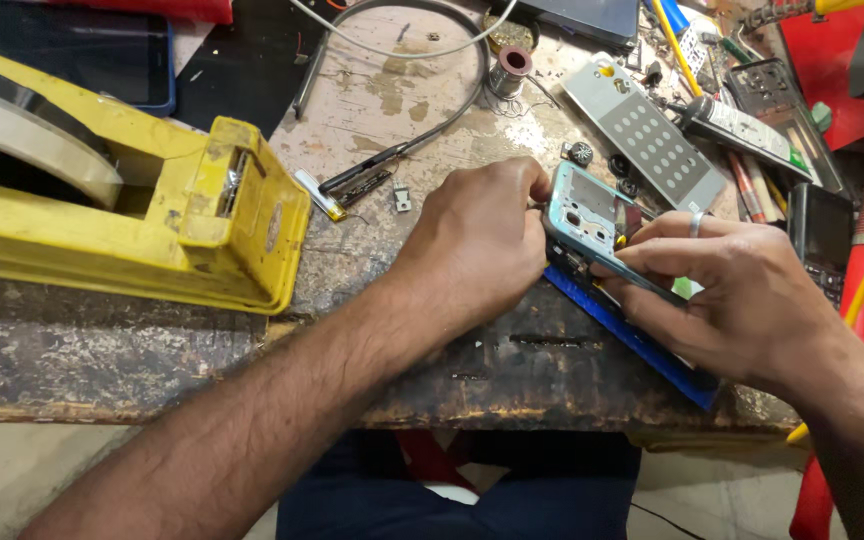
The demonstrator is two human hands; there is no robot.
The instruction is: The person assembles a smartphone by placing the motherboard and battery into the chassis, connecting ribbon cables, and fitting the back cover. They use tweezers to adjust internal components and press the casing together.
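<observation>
Scarred bench [152,350]; yellow dispenser [132,215] with tape at nine o'clock. Both hands, left [477,245] and right [737,295], grip phone frame [592,215].

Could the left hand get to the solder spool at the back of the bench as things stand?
Probably yes: the bench between the left hand and the solder spool holds only a thin grey cable, but it would have to release the light-blue phone frame.

My left hand [477,245] curls knuckles-up, fingers pointing toward two o'clock; my right hand [742,290] pinches, fingers toward ten o'clock.

Two hands [477,245], one phone frame [584,220]
</observation>
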